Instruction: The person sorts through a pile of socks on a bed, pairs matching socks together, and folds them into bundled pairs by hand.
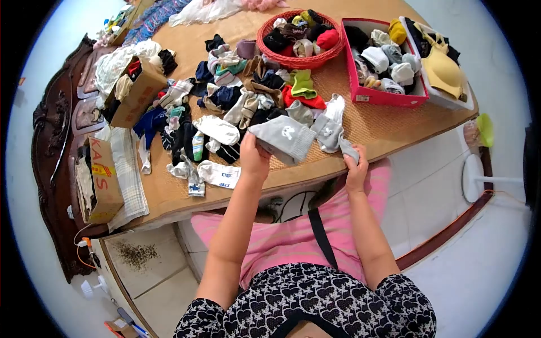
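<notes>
My left hand (255,156) pinches one end of a grey sock (284,138) with a white animal-shaped motif, held out flat above the mat's front edge. My right hand (356,168) is closed on the narrow end of a second grey sock (327,133), whose wider part lies on the mat. A white sock (336,107) lies just beyond that second sock. Left of my left hand are a white sock (217,129) and a white sock with blue lettering (220,174). A loose pile of mixed socks (225,98) spreads behind.
A red basket (319,61) and a pink box (389,100) hold rolled socks and clothes. Beside them a white box (469,102) holds a yellow bra (442,70). Cardboard boxes (138,101) stand left, by a carved wooden headboard (56,141).
</notes>
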### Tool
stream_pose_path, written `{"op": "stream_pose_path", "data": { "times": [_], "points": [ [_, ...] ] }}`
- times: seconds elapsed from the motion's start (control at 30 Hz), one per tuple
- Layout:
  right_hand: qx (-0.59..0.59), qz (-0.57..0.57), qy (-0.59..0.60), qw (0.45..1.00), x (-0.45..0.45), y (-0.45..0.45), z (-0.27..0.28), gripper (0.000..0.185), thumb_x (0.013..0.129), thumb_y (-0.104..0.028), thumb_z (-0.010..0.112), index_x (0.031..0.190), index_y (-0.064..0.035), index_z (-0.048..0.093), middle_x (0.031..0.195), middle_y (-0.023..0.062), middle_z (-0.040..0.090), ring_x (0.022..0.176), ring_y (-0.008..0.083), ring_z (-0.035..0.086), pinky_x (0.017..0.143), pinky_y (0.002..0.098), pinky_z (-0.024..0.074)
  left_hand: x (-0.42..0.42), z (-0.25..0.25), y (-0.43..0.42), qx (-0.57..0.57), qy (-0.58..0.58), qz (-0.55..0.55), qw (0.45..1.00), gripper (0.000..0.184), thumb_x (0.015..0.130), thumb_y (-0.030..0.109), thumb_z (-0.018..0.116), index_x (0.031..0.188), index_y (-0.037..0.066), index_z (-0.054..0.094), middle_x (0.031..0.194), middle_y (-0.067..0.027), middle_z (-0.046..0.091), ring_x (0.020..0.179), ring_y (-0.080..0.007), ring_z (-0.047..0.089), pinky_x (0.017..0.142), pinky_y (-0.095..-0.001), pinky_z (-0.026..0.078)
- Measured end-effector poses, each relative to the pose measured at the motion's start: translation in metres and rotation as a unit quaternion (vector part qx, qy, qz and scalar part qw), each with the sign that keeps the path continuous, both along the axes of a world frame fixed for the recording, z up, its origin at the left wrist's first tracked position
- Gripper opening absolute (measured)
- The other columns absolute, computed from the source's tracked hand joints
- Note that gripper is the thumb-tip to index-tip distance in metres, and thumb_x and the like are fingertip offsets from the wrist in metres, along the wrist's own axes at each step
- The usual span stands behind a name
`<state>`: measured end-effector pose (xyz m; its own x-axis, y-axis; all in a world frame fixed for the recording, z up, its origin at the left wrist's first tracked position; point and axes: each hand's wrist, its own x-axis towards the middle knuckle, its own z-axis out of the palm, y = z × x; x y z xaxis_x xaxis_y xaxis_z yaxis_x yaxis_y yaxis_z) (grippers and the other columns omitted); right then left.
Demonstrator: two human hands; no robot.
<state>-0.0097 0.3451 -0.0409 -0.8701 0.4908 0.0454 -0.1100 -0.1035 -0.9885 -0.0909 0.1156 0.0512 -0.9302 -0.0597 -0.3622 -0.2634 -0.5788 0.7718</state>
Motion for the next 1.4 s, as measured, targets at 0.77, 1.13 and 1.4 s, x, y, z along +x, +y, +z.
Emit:
{"op": "stream_pose_path", "data": {
  "times": [0.77, 1.13, 1.4],
  "points": [
    [-0.303, 0.160, 0.041, 0.939, -0.004, -0.105, 0.114, 0.013, 0.087, -0.011, 0.058, 0.095, -0.0030, 0.052, 0.091, 0.0028, 0.057, 0.075, 0.0112, 0.057, 0.065, 0.0246, 0.0469, 0.102, -0.076, 0.009, 0.141, -0.227, -0.072, 0.961, 0.027, 0.089, 0.012, 0.053, 0.114, 0.006, 0.048, 0.109, -0.0054, 0.057, 0.100, -0.0201, 0.057, 0.087, -0.0356, 0.049],
    [-0.116, 0.209, -0.236, 0.942, 0.039, -0.101, 0.025, 0.015, 0.082, -0.014, 0.063, 0.086, -0.0028, 0.054, 0.074, -0.0003, 0.055, 0.065, 0.0063, 0.050, 0.060, 0.0227, 0.0419, 0.111, -0.090, -0.001, 0.138, -0.239, -0.050, 0.960, 0.025, 0.092, 0.014, 0.040, 0.108, -0.001, 0.050, 0.105, -0.0118, 0.056, 0.099, -0.0248, 0.055, 0.089, -0.0405, 0.045],
    [-0.129, 0.189, -0.195, 0.954, 0.043, -0.090, 0.018, 0.019, 0.086, -0.020, 0.063, 0.083, -0.0038, 0.053, 0.073, -0.0020, 0.054, 0.064, 0.0045, 0.047, 0.058, 0.0196, 0.0388, 0.113, -0.062, 0.010, -0.007, -0.182, 0.004, 0.983, 0.023, 0.089, 0.014, 0.046, 0.109, 0.005, 0.050, 0.104, -0.0084, 0.056, 0.096, -0.0204, 0.055, 0.078, -0.0371, 0.047]
  ]
}}
